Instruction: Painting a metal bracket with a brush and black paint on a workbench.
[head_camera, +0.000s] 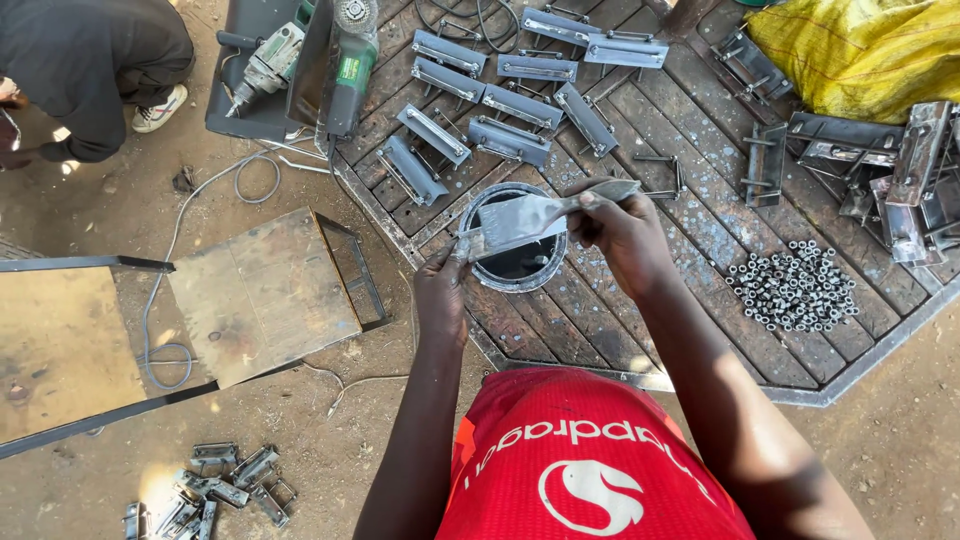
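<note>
Head view: a flat metal bracket (520, 220) is held over a round paint tin (517, 240) that stands near the front left edge of a patterned steel grate (700, 230) laid on the dirt. The left hand (442, 295) is closed on the bracket's lower left end, pinching it by fingertips. The right hand (622, 232) is clenched about a brush handle (600, 192) at the bracket's upper right end, and whether it also steadies the bracket cannot be told. The bracket is wet with grey paint and is judged stiff, fairly light and slippery where coated, with sharp edges likely; hold is best taken at the unpainted end or by its wire loops, kept level over the tin so drips fall inside.

Rows of painted brackets (500, 100) are laid out to dry toward the grate's far left corner. A heap of small nuts (795, 285) lies near its right edge, with unpainted steel parts (880, 170) and a yellow sack (860, 50) at the far right corner. A drill (262, 65) and a grinder (345, 70) are seen beyond the left edge. More brackets (215, 490) lie on the ground at lower left, beside a plywood frame (260, 295). Another person (90, 70) crouches at the top left
</note>
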